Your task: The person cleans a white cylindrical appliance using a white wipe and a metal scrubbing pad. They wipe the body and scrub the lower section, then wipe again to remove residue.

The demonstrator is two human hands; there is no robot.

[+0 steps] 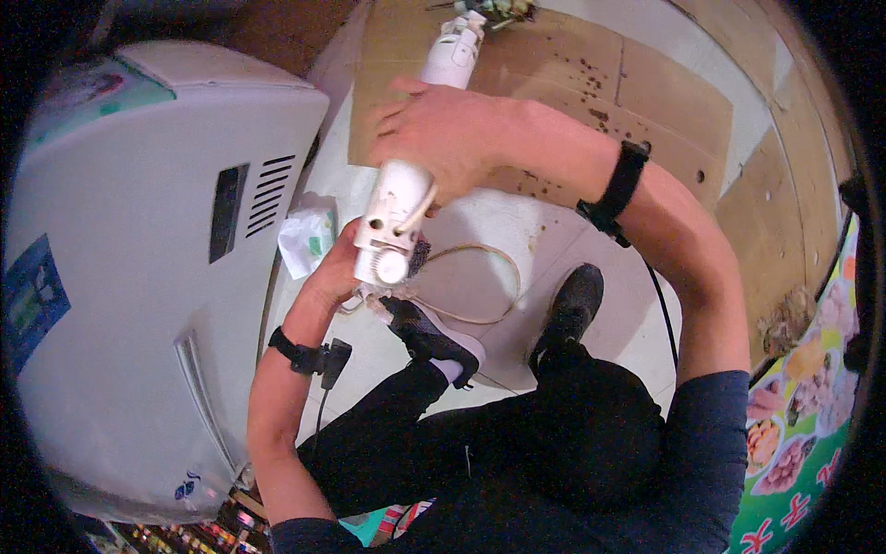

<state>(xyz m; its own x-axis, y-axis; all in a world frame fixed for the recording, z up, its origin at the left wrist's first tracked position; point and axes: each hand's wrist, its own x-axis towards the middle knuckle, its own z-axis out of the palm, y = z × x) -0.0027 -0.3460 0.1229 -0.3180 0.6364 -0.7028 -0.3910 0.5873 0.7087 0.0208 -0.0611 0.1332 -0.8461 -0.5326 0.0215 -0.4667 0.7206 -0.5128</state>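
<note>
Dark shoes [429, 337] set apart on a pale tiled floor [609, 397], a person in black trousers [591, 434] holds a white tube [397, 189] aslant, its near end above the floor and its far end over a cardboard sheet [664, 111]. The right hand [438, 134] wraps around the tube's middle; the left hand [345, 254] is at the near end, partly hidden behind it, and its grip cannot be made out. A pale cord [519, 282] loops beneath. Near the cardboard's near left corner lies a crumpled white package [305, 242], beside a vented white appliance [129, 240]. Dark spots [598, 118] mark the cardboard; at its far edge sits a small jumble of objects [508, 11], too unclear to name.
</note>
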